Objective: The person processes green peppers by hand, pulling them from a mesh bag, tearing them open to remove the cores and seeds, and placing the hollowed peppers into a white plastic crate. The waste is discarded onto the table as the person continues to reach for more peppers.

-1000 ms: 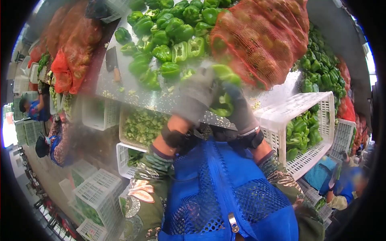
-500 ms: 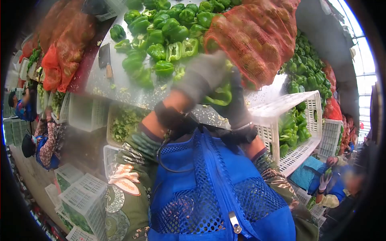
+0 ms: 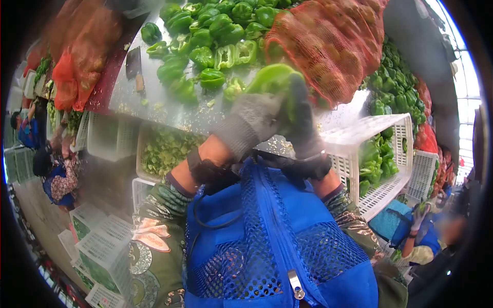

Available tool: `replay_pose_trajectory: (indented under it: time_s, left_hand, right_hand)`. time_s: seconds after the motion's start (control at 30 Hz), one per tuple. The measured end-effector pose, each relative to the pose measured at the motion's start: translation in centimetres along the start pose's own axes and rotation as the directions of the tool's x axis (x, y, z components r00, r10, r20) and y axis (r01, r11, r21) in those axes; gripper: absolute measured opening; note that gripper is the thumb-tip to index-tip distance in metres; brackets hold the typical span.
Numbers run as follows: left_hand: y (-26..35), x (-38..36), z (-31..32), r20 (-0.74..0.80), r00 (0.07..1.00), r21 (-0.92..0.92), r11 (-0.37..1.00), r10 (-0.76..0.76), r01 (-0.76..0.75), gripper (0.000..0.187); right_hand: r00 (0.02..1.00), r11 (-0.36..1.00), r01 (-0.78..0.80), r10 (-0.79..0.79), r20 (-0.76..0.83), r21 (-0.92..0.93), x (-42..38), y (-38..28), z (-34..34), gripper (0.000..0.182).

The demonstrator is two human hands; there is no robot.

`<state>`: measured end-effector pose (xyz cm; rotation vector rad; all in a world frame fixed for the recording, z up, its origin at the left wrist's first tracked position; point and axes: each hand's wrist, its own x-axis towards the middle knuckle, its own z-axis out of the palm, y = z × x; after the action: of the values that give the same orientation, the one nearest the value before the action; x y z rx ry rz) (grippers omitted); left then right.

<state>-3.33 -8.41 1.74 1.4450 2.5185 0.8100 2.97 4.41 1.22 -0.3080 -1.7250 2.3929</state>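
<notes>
A green bell pepper (image 3: pixel 272 77) is held between my two hands, in front of my blue vest. My left hand (image 3: pixel 255 117), in a grey knit glove, closes on its lower left side. Around its right side wraps my right hand (image 3: pixel 304 120), in a darker grey glove and slightly blurred. The pepper hides some of the fingers. Just beyond, halved peppers (image 3: pixel 235 55) with pale insides lie among whole green peppers (image 3: pixel 218 28) on the metal table (image 3: pixel 141 110). A red mesh sack (image 3: pixel 328 51) rests right behind my hands.
A knife (image 3: pixel 134 66) lies at the table's left side. Below the table edge stands a crate of pepper scraps (image 3: pixel 164 151). To the right, a white crate (image 3: pixel 382 192) holds peppers beside a large pepper pile (image 3: pixel 398 90). Co-workers (image 3: pixel 59 177) are at left and right.
The pepper has come up higher between my hands and its outside now shows. My left hand has drawn back towards me from over the pepper.
</notes>
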Motion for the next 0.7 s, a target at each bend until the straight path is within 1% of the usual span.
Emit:
replay_pose_trajectory:
  time_s: [0.03, 0.07, 0.1, 0.13, 0.17, 0.2, 0.23, 0.27, 0.3, 0.33, 0.37, 0.4, 0.43, 0.47, 0.5, 0.53, 0.57, 0.6, 0.63, 0.67, 0.7]
  left_hand:
    - [-0.2, 0.0, 0.1, -0.022, 0.992, -0.349, 0.931, -0.122, 0.106, 0.04]
    - [-0.3, 0.1, 0.1, 0.008, 0.971, -0.655, 0.732, -0.24, 0.186, 0.037]
    - [-0.6, 0.0, 0.2, 0.086, 0.936, -0.872, 0.43, -0.34, 0.236, 0.034]
    - [-2.1, -1.3, 0.2, -0.052, 0.919, -0.796, 0.571, -0.39, 0.198, 0.031]
    - [-4.6, -3.6, -0.1, -0.195, 0.892, -0.694, 0.7, -0.407, 0.168, 0.028]
    - [-5.0, -4.8, -1.4, -0.226, 0.829, -0.78, 0.605, -0.511, 0.16, 0.026]
    - [-5.6, -5.8, -2.7, -0.254, 0.753, -0.853, 0.507, -0.608, 0.121, 0.025]
    - [-8.9, -9.3, -3.4, -0.071, 0.821, -0.959, 0.266, -0.566, 0.1, 0.022]
    - [-12.2, -12.7, -4.1, 0.114, 0.857, -0.991, 0.007, -0.502, 0.135, 0.021]
    - [-14.5, -14.5, -2.5, 0.19, 0.808, -0.934, 0.151, -0.558, 0.324, 0.024]
    - [-16.9, -16.2, -0.9, 0.265, 0.748, -0.81, 0.28, -0.609, 0.515, 0.029]
    - [-19.3, -17.9, 0.8, 0.336, 0.68, -0.644, 0.368, -0.652, 0.671, 0.033]
    - [-17.9, -17.0, 1.4, 0.284, 0.732, -0.434, 0.598, -0.619, 0.674, 0.034]
    - [-15.8, -16.1, 1.8, 0.229, 0.785, -0.185, 0.766, -0.575, 0.615, 0.035]
    - [-13.7, -15.4, 1.8, 0.184, 0.834, 0.088, 0.854, -0.52, 0.513, 0.036]
    - [-8.8, -10.1, 0.7, 0.112, 0.868, -0.451, 0.753, -0.484, 0.479, 0.035]
    - [-3.8, -5.6, -0.4, 0.155, 0.802, -0.64, 0.56, -0.577, 0.526, 0.033]
    - [-1.8, -2.1, -0.4, -0.112, 0.969, -0.407, 0.9, -0.218, 0.155, 0.034]
    - [3.6, 1.7, -2.5, -0.1, 0.99, -0.472, 0.881, -0.101, 0.042, 0.032]
    - [6.4, 4.1, -2.5, -0.038, 0.998, -0.531, 0.847, -0.059, 0.03, 0.044]
    - [8.1, 6.2, -2.3, -0.03, 0.991, -0.359, 0.924, 0.127, -0.129, 0.045]
  right_hand:
    - [0.997, 0.985, -0.062, 0.067, -0.027, 0.158, 0.2, 0.8, -0.5, 0.043]
    - [0.989, 0.942, -0.111, 0.134, -0.053, 0.316, 0.5, 1.7, -1.0, 0.041]
    - [0.993, 0.931, -0.08, 0.106, -0.055, 0.355, 0.9, 2.4, -2.3, 0.041]
    - [0.995, 0.919, -0.049, 0.077, -0.058, 0.392, 1.4, 2.9, -3.9, 0.041]
    - [0.995, 0.856, -0.053, 0.089, -0.045, 0.514, 0.7, 1.1, -3.8, 0.043]
    - [0.994, 0.777, -0.058, 0.1, -0.032, 0.627, 0.2, -0.8, -3.7, 0.044]
    - [0.996, 0.811, -0.012, 0.06, -0.063, 0.585, -0.4, -1.6, -4.7, 0.045]
    - [0.995, 0.841, 0.036, 0.021, -0.098, 0.539, -1.0, -2.3, -5.9, 0.045]
    - [0.991, 0.869, 0.087, -0.025, -0.131, 0.487, -1.6, -3.2, -7.0, 0.046]
    - [0.988, 0.863, 0.09, -0.014, -0.156, 0.496, -2.5, -4.8, -8.1, 0.049]
    - [0.984, 0.858, 0.094, -0.002, -0.18, 0.505, -3.4, -6.4, -9.3, 0.053]
    - [0.973, 0.921, 0.213, -0.169, -0.157, 0.327, -4.2, -7.8, -10.2, 0.054]
    - [0.971, 0.939, 0.211, -0.17, -0.168, 0.271, -4.5, -8.7, -11.0, 0.056]
    - [0.969, 0.955, 0.207, -0.17, -0.179, 0.214, -4.9, -9.6, -11.8, 0.058]
    - [0.974, 0.95, 0.159, -0.107, -0.2, 0.267, -4.8, -9.7, -12.4, 0.059]
    - [0.974, 0.94, 0.116, -0.044, -0.222, 0.321, -4.8, -9.8, -12.9, 0.061]
    - [0.981, 0.932, 0.131, -0.073, -0.179, 0.338, -4.3, -9.6, -13.0, 0.061]
    - [0.985, 0.923, 0.156, -0.116, -0.131, 0.353, -3.6, -9.7, -13.0, 0.061]
    - [0.982, 0.931, 0.16, -0.117, -0.148, 0.327, -3.5, -9.4, -12.8, 0.06]
    - [0.979, 0.94, 0.164, -0.118, -0.166, 0.301, -3.5, -9.2, -12.7, 0.06]
    - [0.976, 0.947, 0.166, -0.118, -0.183, 0.274, -3.3, -9.0, -12.7, 0.059]
